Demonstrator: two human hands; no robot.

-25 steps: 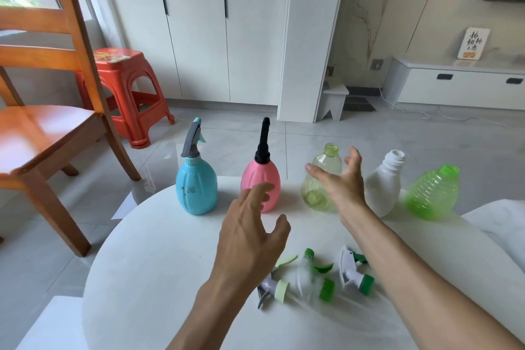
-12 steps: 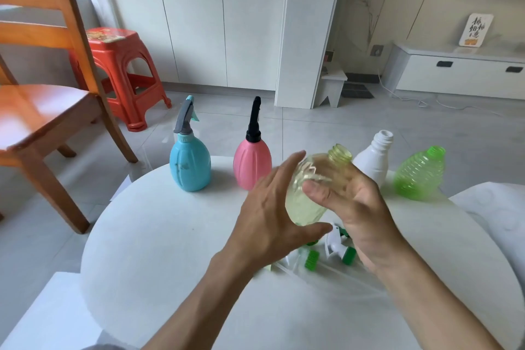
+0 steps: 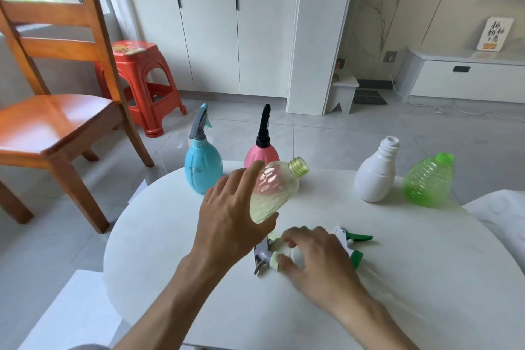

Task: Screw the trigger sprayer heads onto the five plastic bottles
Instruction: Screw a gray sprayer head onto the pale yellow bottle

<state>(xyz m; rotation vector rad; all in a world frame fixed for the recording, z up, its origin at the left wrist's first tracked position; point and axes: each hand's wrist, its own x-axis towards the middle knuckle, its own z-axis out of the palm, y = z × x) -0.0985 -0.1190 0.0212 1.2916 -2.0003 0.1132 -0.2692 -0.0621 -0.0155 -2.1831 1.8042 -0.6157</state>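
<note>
Gripping the clear bottle (image 3: 274, 193) in the left hand (image 3: 233, 224), closing the right hand (image 3: 318, 258) on a loose sprayer head (image 3: 268, 256); two bottles capped, three remaining.

Bottles and sprayer heads on the counter (image 3: 176, 250)

Four bottles (image 3: 374, 179) are ranged along the far edge; a fifth bottle (image 3: 272, 193) is held above the loose sprayer heads (image 3: 350, 239) nearer.

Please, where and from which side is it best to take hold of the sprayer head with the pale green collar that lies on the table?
Probably by its pale green collar, pinched from above. The sprayer head lies flat on the white table, so only its top is free, and the round collar is the part to be turned. The right hand is reaching there while the left hand holds the clear bottle.
</note>
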